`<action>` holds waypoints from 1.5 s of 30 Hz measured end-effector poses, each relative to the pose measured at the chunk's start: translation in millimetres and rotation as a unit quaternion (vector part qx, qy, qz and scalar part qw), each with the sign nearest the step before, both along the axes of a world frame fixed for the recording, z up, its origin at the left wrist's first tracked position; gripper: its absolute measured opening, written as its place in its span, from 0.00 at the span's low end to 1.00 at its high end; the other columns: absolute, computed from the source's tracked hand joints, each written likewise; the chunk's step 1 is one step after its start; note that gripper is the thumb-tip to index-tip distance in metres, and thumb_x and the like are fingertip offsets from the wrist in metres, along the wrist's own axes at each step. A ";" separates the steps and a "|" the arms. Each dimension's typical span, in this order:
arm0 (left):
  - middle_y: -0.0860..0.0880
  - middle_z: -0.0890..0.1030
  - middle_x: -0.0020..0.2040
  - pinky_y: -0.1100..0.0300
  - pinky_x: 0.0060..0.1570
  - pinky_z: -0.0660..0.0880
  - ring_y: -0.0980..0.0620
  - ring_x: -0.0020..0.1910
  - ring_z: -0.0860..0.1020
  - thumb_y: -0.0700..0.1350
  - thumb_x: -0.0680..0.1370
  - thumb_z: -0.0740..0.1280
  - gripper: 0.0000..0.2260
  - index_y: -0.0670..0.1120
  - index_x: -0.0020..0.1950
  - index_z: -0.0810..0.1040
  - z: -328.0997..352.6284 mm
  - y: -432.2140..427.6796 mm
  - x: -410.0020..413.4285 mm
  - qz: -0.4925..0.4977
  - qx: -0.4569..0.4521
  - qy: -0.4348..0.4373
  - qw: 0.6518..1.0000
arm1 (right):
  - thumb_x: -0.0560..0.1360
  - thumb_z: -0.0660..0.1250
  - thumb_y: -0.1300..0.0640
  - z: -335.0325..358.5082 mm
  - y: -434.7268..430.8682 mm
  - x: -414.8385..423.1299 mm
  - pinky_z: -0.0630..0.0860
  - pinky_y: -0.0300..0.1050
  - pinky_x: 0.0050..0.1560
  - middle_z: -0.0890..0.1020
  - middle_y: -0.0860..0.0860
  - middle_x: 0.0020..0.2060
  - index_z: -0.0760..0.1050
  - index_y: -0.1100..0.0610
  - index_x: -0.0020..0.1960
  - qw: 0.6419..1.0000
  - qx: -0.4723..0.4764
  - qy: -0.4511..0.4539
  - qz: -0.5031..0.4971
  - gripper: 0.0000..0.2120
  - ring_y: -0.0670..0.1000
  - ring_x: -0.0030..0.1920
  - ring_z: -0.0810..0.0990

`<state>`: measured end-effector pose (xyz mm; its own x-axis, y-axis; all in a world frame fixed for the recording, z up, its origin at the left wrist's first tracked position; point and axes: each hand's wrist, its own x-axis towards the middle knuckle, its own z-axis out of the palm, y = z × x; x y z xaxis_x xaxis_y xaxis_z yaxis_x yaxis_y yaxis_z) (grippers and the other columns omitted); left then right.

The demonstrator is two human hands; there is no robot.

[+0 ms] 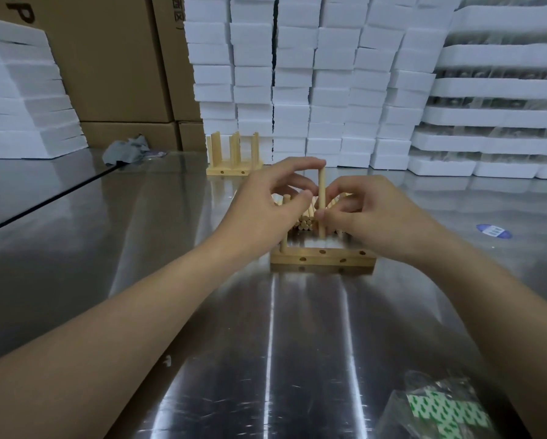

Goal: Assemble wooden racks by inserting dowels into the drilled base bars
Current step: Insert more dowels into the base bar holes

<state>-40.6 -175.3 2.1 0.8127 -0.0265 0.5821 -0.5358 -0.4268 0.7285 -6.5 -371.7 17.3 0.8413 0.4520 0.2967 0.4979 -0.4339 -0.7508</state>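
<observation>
1. Nearest, the base bar (322, 259) lies flat, with one seated dowel (285, 223) at its left end.
2. Above, our left hand (265, 204) and right hand (383, 223) pinch an upright dowel (321, 191); we should keep it vertical over an open hole.
3. Beyond: spare dowels (303, 221).

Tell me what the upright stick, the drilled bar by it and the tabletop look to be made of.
The stick and the bar look like pale, unfinished wood: matte, light tan, no gloss. The tabletop looks like brushed metal, probably stainless steel: grey, with streaky reflections of the white stacks behind.
</observation>
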 end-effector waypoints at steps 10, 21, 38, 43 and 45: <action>0.54 0.88 0.51 0.49 0.60 0.81 0.54 0.58 0.84 0.32 0.79 0.66 0.20 0.53 0.61 0.87 -3.1 1.8 2.8 -0.003 0.047 0.002 0.999 | 0.79 0.73 0.55 -1.5 -1.0 0.2 0.72 0.36 0.34 0.89 0.48 0.40 0.82 0.52 0.51 0.996 -0.089 0.026 -0.003 0.02 0.47 0.35 0.80; 0.55 0.88 0.50 0.41 0.59 0.81 0.47 0.54 0.84 0.36 0.75 0.65 0.21 0.56 0.59 0.87 -3.3 -0.4 1.5 -0.013 0.033 0.004 0.999 | 0.80 0.74 0.57 -2.1 -1.9 1.0 0.71 0.30 0.30 0.89 0.51 0.40 0.82 0.50 0.52 0.996 -0.091 0.004 -0.002 0.03 0.43 0.34 0.83; 0.55 0.88 0.45 0.66 0.40 0.77 0.48 0.41 0.85 0.35 0.73 0.63 0.22 0.56 0.54 0.89 -1.4 0.7 1.9 -0.039 0.027 -0.011 0.999 | 0.77 0.76 0.55 -4.1 -3.7 2.4 0.79 0.37 0.46 0.87 0.46 0.41 0.83 0.47 0.48 0.989 -0.136 -0.053 0.001 0.04 0.42 0.44 0.84; 0.52 0.89 0.46 0.73 0.26 0.70 0.63 0.30 0.78 0.28 0.77 0.62 0.22 0.48 0.56 0.89 -0.6 -0.5 -4.6 -0.028 0.036 -0.011 0.999 | 0.77 0.76 0.55 -7.0 -3.3 1.8 0.74 0.31 0.39 0.86 0.46 0.39 0.81 0.44 0.45 0.988 -0.140 -0.057 0.004 0.07 0.43 0.41 0.83; 0.50 0.88 0.47 0.69 0.27 0.74 0.62 0.31 0.79 0.29 0.78 0.62 0.21 0.49 0.56 0.90 1.2 -1.1 -6.0 -0.019 0.033 -0.012 0.999 | 0.77 0.76 0.55 -8.3 -2.8 1.7 0.72 0.28 0.38 0.85 0.46 0.37 0.80 0.45 0.44 0.988 -0.139 -0.067 -0.003 0.07 0.42 0.41 0.82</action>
